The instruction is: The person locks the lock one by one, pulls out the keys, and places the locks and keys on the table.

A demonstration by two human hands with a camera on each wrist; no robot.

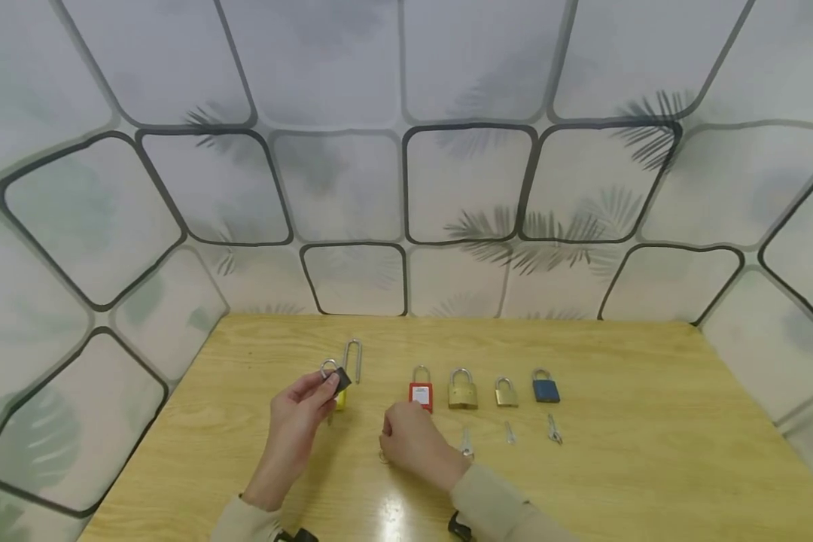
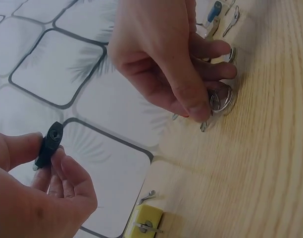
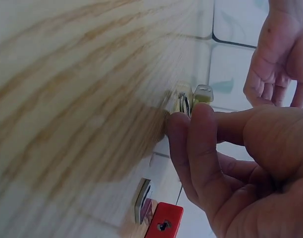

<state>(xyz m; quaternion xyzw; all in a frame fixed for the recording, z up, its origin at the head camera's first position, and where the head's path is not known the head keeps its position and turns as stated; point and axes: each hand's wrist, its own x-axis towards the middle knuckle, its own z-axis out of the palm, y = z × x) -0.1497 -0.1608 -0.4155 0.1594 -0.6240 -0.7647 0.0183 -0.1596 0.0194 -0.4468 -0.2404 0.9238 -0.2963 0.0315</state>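
Note:
In the head view my left hand [image 1: 294, 421] holds a small black padlock [image 1: 341, 380] up over the table, its shackle pointing away. The left wrist view shows the padlock [image 2: 49, 145] pinched between thumb and fingers, its keyhole end facing my other hand. Low at the tabletop, my right hand [image 1: 416, 440] pinches a small key with thin metal rings [image 2: 222, 99] between thumb and fingertips. Its fingers hide most of the key. A yellow padlock [image 2: 144, 221] with a long shackle lies behind my left hand, a key [image 2: 147, 227] in its keyhole.
To the right, a red padlock [image 1: 421, 395], a large brass padlock [image 1: 462, 391], a small brass padlock [image 1: 506, 393] and a blue padlock [image 1: 546, 388] lie in a row. Keys [image 1: 510, 433] lie on the near side of them. A patterned fabric wall [image 1: 454, 278] rises behind the wooden table [image 1: 650, 452].

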